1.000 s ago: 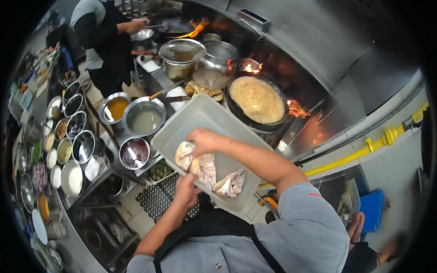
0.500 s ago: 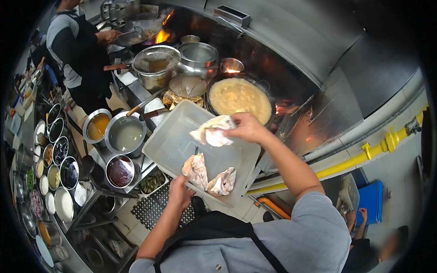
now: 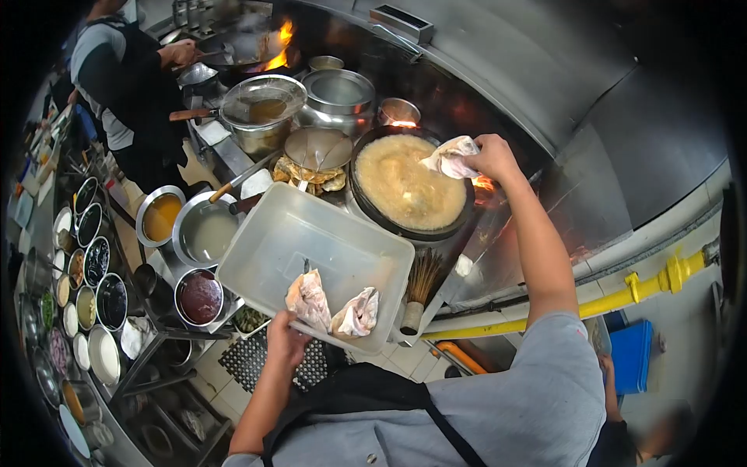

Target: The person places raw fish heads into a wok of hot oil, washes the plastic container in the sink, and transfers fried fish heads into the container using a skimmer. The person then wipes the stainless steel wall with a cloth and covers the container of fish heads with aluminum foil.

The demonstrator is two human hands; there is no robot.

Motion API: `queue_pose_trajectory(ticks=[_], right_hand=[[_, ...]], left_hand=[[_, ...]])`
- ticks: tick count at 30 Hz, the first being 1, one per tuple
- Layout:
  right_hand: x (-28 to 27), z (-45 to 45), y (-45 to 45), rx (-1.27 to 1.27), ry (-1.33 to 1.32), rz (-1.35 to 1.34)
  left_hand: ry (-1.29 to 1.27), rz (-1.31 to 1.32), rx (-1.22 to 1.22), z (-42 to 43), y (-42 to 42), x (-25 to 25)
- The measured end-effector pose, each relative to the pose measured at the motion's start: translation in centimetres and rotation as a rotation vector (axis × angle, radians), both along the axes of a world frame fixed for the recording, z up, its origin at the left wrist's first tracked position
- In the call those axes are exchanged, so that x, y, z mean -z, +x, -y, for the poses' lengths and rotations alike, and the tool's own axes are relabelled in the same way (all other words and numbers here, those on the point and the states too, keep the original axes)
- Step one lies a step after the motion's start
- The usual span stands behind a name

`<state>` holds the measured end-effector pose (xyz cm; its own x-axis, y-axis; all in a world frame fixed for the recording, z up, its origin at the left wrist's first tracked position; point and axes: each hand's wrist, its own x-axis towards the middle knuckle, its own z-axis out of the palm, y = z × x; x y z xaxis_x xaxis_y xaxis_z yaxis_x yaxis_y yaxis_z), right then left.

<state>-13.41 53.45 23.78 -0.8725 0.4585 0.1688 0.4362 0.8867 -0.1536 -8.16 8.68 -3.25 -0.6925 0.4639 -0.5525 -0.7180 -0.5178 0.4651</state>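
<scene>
My right hand [image 3: 492, 158] pinches a pale, flour-dusted piece of raw fish [image 3: 453, 157] above the right rim of a wok [image 3: 459, 222] full of bubbling, foamy oil [image 3: 405, 179]. A translucent plastic tub [image 3: 264, 226] is tilted before me, its near edge gripped by my left hand [image 3: 288, 340]. Two more floured fish pieces lie in its near end, a longer left one [image 3: 310, 302] and a smaller right one [image 3: 357, 313].
Beside the wok, fried pieces [image 3: 311, 177] sit under a strainer [image 3: 317, 148]. A bamboo brush [image 3: 422, 284] stands at the stove's front. Flames [image 3: 282, 47] rise near a co-worker [image 3: 124, 86]. Seasoning pots, including a dark red sauce [image 3: 198, 297], fill the left side.
My right hand has carried the fish piece from over the tub to the right side of the wok. The tub has shifted left and slightly nearer, uncovering the brush.
</scene>
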Motion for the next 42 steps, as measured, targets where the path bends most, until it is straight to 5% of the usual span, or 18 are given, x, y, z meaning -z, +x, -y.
queue_pose_trajectory(ticks=[14,18,22,24,26,28,29,31,32,36,38,40,42], right_hand=[[13.0,-13.1,-9.7,0.469,0.025,0.324],[16.8,-16.6,-12.9,0.547,0.002,0.087],[11.0,-19.2,-13.9,0.444,0.141,-0.222],[4.4,-16.5,-12.1,0.356,0.344,-0.174],[-2.2,-12.6,-9.8,0.218,0.614,0.186],[-6.5,-8.5,-7.8,0.357,0.256,0.133],[-8.0,-6.1,-5.9,0.188,0.508,0.219],[-9.5,1.8,-2.0,0.045,0.479,0.144],[-9.2,6.6,-0.8,0.096,0.204,-0.012],[-3.5,21.5,4.1,-0.169,-0.123,0.240],[4.2,23.9,5.2,-0.510,-0.061,0.209],[8.1,29.0,5.8,-0.416,-0.108,0.556],[13.9,31.0,5.9,-0.343,-0.308,0.600]], left_hand=[[-0.044,-0.052,-0.242,1.9,1.4,-0.9],[-0.090,-0.066,-0.250,1.8,1.8,-1.5],[-0.040,-0.055,-0.179,2.5,2.7,-0.4],[0.020,-0.085,-0.189,3.2,2.9,0.0],[0.019,-0.086,-0.153,3.6,3.0,-1.3],[0.046,-0.113,-0.133,4.8,3.4,-0.8],[0.094,-0.088,-0.150,5.0,3.2,0.7],[0.126,-0.104,-0.095,5.7,3.2,0.5],[0.094,-0.106,-0.102,5.9,3.2,0.1],[0.049,-0.094,-0.073,6.4,3.1,-2.8],[0.036,-0.113,-0.046,6.6,3.3,-3.5],[0.051,-0.132,-0.047,6.7,4.1,-3.8],[0.066,-0.166,-0.039,6.9,4.3,-4.1]])
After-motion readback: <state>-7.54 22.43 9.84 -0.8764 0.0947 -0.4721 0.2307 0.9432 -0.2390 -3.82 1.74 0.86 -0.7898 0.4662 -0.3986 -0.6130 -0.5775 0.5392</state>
